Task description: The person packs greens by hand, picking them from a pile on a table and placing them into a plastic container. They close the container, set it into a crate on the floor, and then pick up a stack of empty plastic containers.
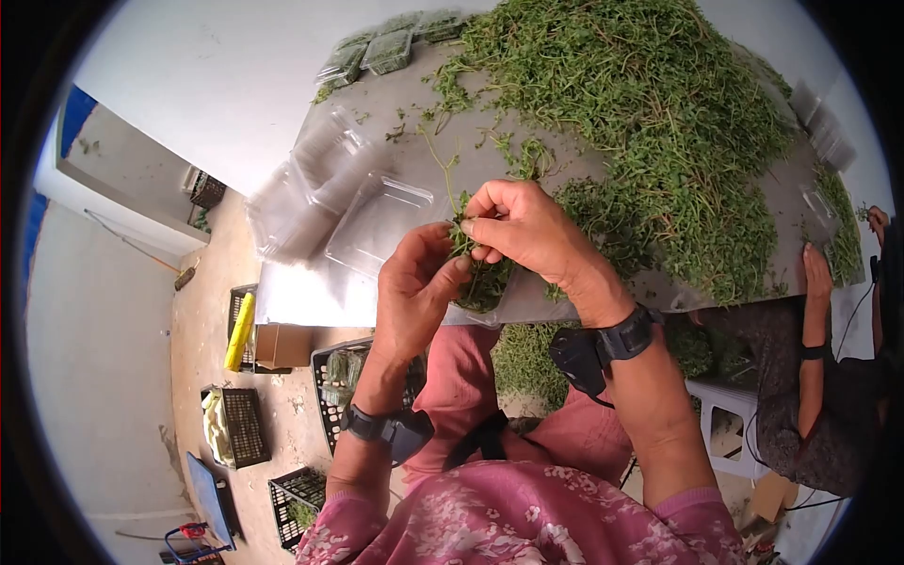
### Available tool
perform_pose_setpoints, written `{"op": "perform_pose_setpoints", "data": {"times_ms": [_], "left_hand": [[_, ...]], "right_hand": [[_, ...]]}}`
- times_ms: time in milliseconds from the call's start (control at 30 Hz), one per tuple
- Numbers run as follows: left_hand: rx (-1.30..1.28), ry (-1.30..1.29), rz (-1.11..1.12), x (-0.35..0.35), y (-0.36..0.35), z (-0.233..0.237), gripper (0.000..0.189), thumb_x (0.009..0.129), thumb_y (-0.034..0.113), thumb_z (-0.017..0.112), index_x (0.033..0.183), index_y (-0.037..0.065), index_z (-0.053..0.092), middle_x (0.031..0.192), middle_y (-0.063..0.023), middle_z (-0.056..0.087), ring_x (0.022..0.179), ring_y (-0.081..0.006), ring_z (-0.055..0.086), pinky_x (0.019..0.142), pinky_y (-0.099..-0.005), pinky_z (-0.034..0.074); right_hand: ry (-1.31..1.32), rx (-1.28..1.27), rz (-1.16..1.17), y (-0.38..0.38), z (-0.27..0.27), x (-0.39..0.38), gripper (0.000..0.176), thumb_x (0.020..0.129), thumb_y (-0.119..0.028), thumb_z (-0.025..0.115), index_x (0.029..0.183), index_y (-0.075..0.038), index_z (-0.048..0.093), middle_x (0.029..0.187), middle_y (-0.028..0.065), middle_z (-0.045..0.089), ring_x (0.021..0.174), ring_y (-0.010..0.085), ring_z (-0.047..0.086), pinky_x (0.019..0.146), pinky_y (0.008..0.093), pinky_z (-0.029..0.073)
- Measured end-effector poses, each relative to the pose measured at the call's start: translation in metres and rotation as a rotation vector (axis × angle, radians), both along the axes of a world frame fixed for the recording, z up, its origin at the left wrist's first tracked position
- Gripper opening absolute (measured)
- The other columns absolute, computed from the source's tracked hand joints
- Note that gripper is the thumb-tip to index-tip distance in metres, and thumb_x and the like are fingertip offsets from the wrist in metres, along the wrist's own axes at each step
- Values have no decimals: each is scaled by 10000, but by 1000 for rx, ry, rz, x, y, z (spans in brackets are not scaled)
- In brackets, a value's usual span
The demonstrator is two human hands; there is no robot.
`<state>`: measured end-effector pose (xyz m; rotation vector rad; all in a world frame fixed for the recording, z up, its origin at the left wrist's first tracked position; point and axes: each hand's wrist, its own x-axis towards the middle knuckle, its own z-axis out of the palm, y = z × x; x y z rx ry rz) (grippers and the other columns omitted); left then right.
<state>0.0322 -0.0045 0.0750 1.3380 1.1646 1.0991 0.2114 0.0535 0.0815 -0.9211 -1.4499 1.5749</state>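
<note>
My left hand (412,287) and my right hand (532,231) meet over the table's near edge, fingertips pinched together on a leafy green sprig (460,209). Its long thin stem sticks up past my fingers toward the table. Right below them, a clear plastic box (485,290) holds more greens and is partly covered by my hands. An open clear plastic box (384,224) lies just left of my fingers. A big heap of leafy greens (640,122) spreads over the table to the right, with loose bits near my right hand.
Stacked clear boxes (306,193) stand on the table's left side; filled boxes (388,52) sit at the far left. Black crates (250,428) and a cardboard box (282,346) are on the floor. At right, a co-worker's hand (816,270) rests by the table edge near a white stool (730,424).
</note>
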Motion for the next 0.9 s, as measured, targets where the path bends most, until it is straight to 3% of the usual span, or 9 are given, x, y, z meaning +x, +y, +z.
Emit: {"op": "perform_pose_setpoints", "data": {"times_ms": [33, 100, 233, 333, 433, 533, 633, 833, 900], "left_hand": [[17, 60, 66, 2, 0, -1, 271, 918, 31, 660, 1168, -36, 578, 909, -32, 662, 773, -108, 634, 673, -256, 523], [79, 148, 88, 1, 0, -5, 208, 915, 22, 651, 1109, -40, 607, 871, -46, 673, 745, -106, 640, 658, -250, 524], [164, 273, 136, -2, -2, -10, 157, 898, 5, 648, 1049, -39, 637, 809, -71, 680, 705, -100, 642, 642, -251, 524], [202, 350, 137, -5, -3, -10, 195, 873, 3, 664, 1066, -18, 642, 802, -101, 686, 713, -108, 651, 648, -266, 521], [370, 539, 155, 0, -5, -3, 187, 841, -4, 670, 1026, -2, 646, 826, -130, 689, 723, -190, 680, 646, -311, 523], [561, 702, 166, 5, -4, -6, 149, 850, -34, 656, 998, -15, 652, 837, -118, 690, 741, -187, 678, 688, -306, 533], [624, 864, 188, 8, -4, -7, 158, 827, -33, 669, 981, 1, 653, 843, -153, 681, 765, -269, 685, 697, -333, 528], [582, 811, 212, 11, -4, -2, 191, 819, -21, 680, 1007, 2, 651, 844, -143, 674, 772, -297, 671, 714, -350, 529], [550, 823, 165, 6, -6, 4, 247, 808, -6, 694, 1049, 3, 647, 925, -150, 672, 846, -308, 660, 760, -365, 523]], "right_hand": [[-67, 18, -2, 0, 1, 2, 143, 898, -135, 662, 925, 0, 623, 792, 14, 630, 654, 77, 596, 577, 231, 497], [-202, 51, -5, 1, 6, 7, 142, 895, -136, 665, 891, 0, 627, 767, 3, 622, 641, 70, 585, 578, 233, 492], [-316, 269, -108, 10, -6, 18, 155, 816, -147, 679, 815, 8, 683, 683, 83, 677, 625, 137, 638, 585, 313, 495], [-417, 331, -139, 7, -1, 20, 142, 821, -132, 675, 835, 9, 682, 714, 134, 685, 640, 193, 663, 613, 332, 506], [-431, 407, -270, 5, -3, 15, 134, 860, -112, 686, 840, 16, 651, 682, 30, 630, 635, 77, 540, 593, 291, 463], [-418, 440, -313, 5, -3, 12, 133, 857, -111, 686, 849, 16, 649, 688, 61, 645, 633, 91, 554, 594, 297, 468], [-422, 482, -336, 6, -5, 12, 121, 850, -101, 684, 849, 15, 648, 694, 77, 653, 625, 102, 560, 594, 303, 471], [-420, 475, -368, 7, -2, 15, 112, 849, -97, 676, 847, 11, 646, 706, 87, 662, 625, 120, 583, 597, 309, 476], [-416, 487, -377, 8, -3, 15, 109, 851, -96, 672, 849, 9, 646, 709, 91, 664, 627, 127, 589, 600, 311, 477]]}}
